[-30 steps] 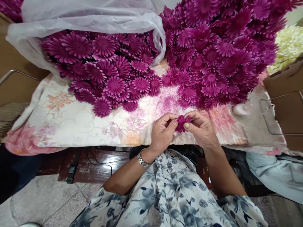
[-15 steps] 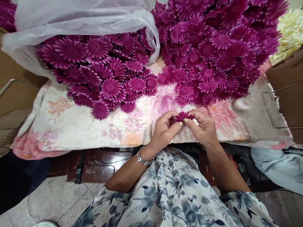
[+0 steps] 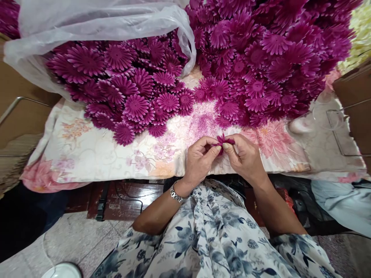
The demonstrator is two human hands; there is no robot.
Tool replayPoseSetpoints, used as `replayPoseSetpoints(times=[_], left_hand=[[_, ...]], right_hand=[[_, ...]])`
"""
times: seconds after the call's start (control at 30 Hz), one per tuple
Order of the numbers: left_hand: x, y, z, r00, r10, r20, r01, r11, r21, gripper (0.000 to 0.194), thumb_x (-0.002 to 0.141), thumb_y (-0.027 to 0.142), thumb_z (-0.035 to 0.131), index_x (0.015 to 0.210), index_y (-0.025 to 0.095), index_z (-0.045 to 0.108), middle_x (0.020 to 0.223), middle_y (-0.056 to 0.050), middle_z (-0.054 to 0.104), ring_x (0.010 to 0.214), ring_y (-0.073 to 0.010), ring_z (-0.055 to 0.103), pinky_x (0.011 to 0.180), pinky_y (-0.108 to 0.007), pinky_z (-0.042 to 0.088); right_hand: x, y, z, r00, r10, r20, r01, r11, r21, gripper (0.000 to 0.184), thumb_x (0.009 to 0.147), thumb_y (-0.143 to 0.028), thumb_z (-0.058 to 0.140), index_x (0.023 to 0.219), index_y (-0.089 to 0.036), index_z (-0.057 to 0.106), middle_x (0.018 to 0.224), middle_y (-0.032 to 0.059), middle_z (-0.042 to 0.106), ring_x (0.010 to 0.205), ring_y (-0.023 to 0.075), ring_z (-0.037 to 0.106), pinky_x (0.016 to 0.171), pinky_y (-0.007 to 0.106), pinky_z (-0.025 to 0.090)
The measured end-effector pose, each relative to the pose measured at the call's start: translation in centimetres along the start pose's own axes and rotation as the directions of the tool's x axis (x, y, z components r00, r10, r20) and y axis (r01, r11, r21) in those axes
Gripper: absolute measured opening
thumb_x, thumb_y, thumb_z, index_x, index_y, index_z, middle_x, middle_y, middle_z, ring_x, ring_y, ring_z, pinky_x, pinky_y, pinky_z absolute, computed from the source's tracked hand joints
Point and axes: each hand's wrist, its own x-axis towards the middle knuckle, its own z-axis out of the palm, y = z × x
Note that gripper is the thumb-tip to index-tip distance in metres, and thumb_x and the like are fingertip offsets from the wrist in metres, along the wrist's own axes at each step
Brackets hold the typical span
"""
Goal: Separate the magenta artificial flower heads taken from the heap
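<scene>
Between my two hands is a small purple artificial flower (image 3: 222, 140), its petals bunched and partly covered by my fingers. My left hand (image 3: 200, 157) pinches one side of it between thumb and forefinger. On the other side, my right hand (image 3: 247, 157) grips it the same way, thumb on top. Both hands are just above the front edge of the floral tablecloth (image 3: 95, 154). Beyond them lie a left heap of purple flower heads (image 3: 136, 108) and a larger right heap of purple flower heads (image 3: 272, 69).
A clear plastic bag (image 3: 101, 27) covers the back of the left heap. Cardboard boxes (image 3: 355, 100) flank the table. Purple glitter-like specks (image 3: 203, 121) lie on the cloth between the heaps. Pale yellow petals (image 3: 359, 38) show at far right, above a light-coloured trouser leg (image 3: 342, 204).
The flower between my fingers has gone from a spread, flat shape to a narrower, folded one. My hands have stayed almost in place; the view has shifted slightly.
</scene>
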Motion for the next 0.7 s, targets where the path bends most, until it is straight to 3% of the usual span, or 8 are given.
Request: replayPoseSetpoints(times=[0.17, 0.33, 0.53, 0.7], left_hand=[[0.1, 0.3, -0.1, 0.997, -0.027, -0.065, 0.023, 0.998, -0.066, 0.010, 0.075, 0.025, 0.068, 0.076, 0.019, 0.060, 0.069, 0.003, 0.057, 0.063, -0.0082, 0.050, 0.062, -0.020, 0.042], [-0.2, 0.2, -0.3, 1.000, -0.023, -0.017, 0.021, 0.993, -0.114, 0.007, 0.073, 0.024, 0.067, 0.073, 0.019, 0.062, 0.068, 0.003, 0.057, 0.063, -0.0087, 0.049, 0.062, -0.021, 0.041], [-0.4, 0.5, -0.8, 0.996, 0.004, 0.090, -0.001, 1.000, -0.028, 0.016, 0.068, 0.027, 0.074, 0.079, 0.018, 0.064, 0.074, 0.000, 0.061, 0.069, -0.0111, 0.055, 0.065, -0.022, 0.044], [-0.2, 0.8, -1.0, 0.992, 0.008, 0.130, -0.012, 0.999, 0.033, 0.012, 0.071, 0.025, 0.072, 0.074, 0.018, 0.063, 0.073, 0.000, 0.061, 0.068, -0.0102, 0.055, 0.064, -0.021, 0.044]], right_hand=[[-0.4, -0.3, 0.0, 0.960, -0.117, -0.253, 0.091, 0.989, -0.114, 0.021, 0.081, -0.025, 0.062, 0.101, -0.022, 0.056, 0.090, 0.0057, 0.062, 0.088, 0.0192, 0.057, 0.079, 0.035, 0.047], [-0.4, -0.5, 0.3, 0.991, -0.094, -0.093, 0.099, 0.994, 0.054, 0.006, 0.082, -0.020, 0.059, 0.087, -0.021, 0.058, 0.079, 0.0022, 0.059, 0.075, 0.0153, 0.056, 0.069, 0.031, 0.047], [-0.5, -0.6, 0.2, 0.995, 0.099, -0.033, -0.087, 0.964, 0.250, 0.009, 0.081, -0.022, 0.061, 0.089, -0.021, 0.057, 0.077, -0.0009, 0.056, 0.072, 0.0119, 0.055, 0.066, 0.027, 0.046], [-0.6, -0.6, 0.2, 0.997, 0.063, -0.049, -0.048, 0.962, 0.267, 0.001, 0.082, -0.019, 0.059, 0.081, -0.019, 0.060, 0.073, -0.0001, 0.057, 0.069, 0.0117, 0.055, 0.063, 0.027, 0.044]])
